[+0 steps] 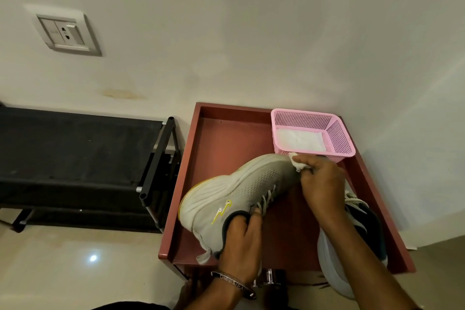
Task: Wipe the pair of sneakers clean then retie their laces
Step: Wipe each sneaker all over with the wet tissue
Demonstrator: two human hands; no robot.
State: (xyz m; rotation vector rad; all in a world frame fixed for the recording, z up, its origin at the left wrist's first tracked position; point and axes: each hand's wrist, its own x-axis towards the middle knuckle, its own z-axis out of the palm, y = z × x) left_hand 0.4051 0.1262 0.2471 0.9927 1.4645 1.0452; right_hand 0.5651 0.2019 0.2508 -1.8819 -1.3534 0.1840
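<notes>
Your left hand (241,241) grips the grey sneaker (234,199) at its collar, fingers curled over the dark-lined rim of the opening and the thumb near the lowest laces (268,197). The sneaker is held tilted on its side above the reddish-brown tray table (221,148), its thick pale sole turned toward the left edge of the tray and its toe pointing up and to the right, toward the pink basket (337,138). A yellow-outlined logo shows on the side panel near the heel.

Your right hand (322,181) pinches a small white wipe (295,162) between curled fingers and thumb and presses it against the toe of the grey sneaker. The hand lies just in front of the basket's near wall.

The pink basket sits in the far right corner of the tray, and a flat white item (299,139) lies on its floor; whether it is a pack of wipes or a folded cloth cannot be told.

The second sneaker (362,221) lies on the right side of the tray, largely hidden beneath your right forearm; its white lace, dark opening and pale sole show on either side of the arm.

A metal bracelet (234,284) circles your left wrist. A black fabric shelf rack (83,158) stands to the left of the tray, and a wall socket (66,33) is mounted above it.
</notes>
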